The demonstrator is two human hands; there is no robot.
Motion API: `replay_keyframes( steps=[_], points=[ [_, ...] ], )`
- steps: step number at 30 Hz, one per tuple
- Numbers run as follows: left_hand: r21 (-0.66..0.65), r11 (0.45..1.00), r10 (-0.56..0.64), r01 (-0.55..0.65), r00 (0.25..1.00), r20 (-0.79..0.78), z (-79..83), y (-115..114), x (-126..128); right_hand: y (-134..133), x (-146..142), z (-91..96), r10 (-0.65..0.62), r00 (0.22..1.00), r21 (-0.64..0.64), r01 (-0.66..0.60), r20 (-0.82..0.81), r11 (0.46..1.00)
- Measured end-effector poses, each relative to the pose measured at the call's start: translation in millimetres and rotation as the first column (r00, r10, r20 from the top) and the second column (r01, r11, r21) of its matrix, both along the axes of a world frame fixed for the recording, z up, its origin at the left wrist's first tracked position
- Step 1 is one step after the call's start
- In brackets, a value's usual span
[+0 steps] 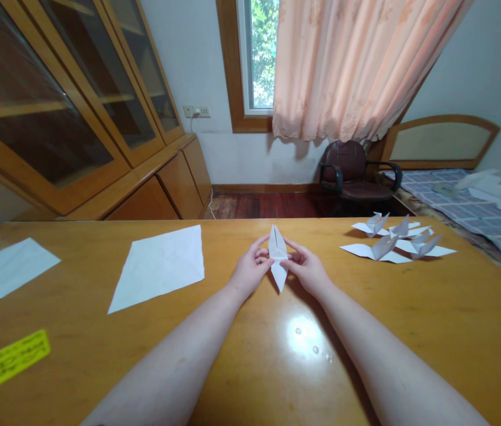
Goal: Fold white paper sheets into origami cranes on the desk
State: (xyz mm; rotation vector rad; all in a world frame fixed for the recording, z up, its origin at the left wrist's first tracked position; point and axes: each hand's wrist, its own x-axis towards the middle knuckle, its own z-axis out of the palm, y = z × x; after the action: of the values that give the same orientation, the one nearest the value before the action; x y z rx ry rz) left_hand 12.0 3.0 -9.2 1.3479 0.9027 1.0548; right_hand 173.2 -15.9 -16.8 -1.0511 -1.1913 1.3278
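Observation:
A white folded paper [279,251], a narrow diamond with a slit running down its far half, is held upright-lengthwise over the middle of the table. My left hand [251,266] pinches its left edge, thumb on top near the crease across the middle. From the other side my right hand [307,267] grips the right edge in the same way, its thumb on the lower half. The undersides of the fingers are partly hidden by the paper. Several finished white paper cranes [384,247] stand together on the right side of the table.
On the wooden table [250,378] lie a white paper sheet [161,266] left of my hands and a paper stack or sheet [6,272] at far left. A yellow label [6,364] is near the left front. Beyond the far edge stand a chair [352,171] and a cabinet [144,183].

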Motion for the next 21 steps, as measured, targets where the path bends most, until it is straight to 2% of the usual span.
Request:
replay_keyframes(
  steps=[7, 14, 21],
  points=[
    [0.030, 0.997, 0.068, -0.066, 0.994, -0.085, -0.4, 0.3, -1.3, -0.8, -1.1, 1.6, -0.015, 1.000, -0.026, 0.015, 0.006, 1.000],
    [-0.019, 1.000, -0.004, 0.002, 0.993, -0.118, -0.8, 0.5, -0.5, -2.0, -0.6, 4.1, 0.001, 1.000, -0.017, -0.001, -0.011, 1.000],
    [0.006, 1.000, 0.022, -0.022, 0.985, -0.172, -5.5, 2.3, -1.7, 0.1, -2.5, -1.7, 0.008, 1.000, -0.049, -0.009, -0.027, 0.999]
  ],
)
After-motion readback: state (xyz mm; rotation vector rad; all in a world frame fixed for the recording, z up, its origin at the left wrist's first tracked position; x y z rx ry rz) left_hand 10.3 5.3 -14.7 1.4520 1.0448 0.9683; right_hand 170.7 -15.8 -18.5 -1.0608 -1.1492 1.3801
